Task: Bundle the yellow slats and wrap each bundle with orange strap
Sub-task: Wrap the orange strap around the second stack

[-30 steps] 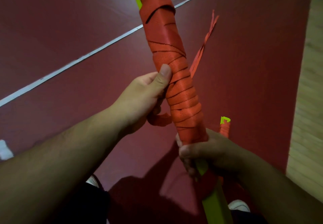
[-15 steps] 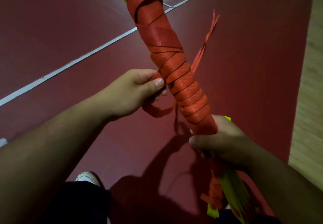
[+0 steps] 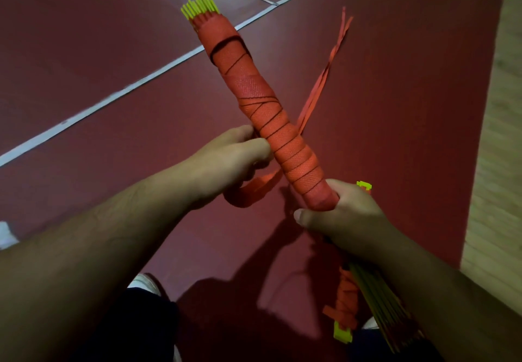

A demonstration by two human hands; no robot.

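- There is only one view, from a wide-angle camera worn on the person's head, so no second view shares the scene.
- It faces forward and steeply down. The floor [image 3: 99, 50] fills the frame up to the top edge, and the person's own shoe [image 3: 142, 282] shows at the lower middle.
- It sits close. Both forearms enter from the lower corners and look large.
- The left hand [image 3: 231, 161], pinching the strap [image 3: 254, 189], and the right hand [image 3: 347, 220], gripping the bundle [image 3: 268, 113], lie at mid-frame.
- The bundle runs from the upper middle to the lower right and is nearly all in frame.
- A white floor line [image 3: 113, 98] crosses aslant from the left edge to the top.
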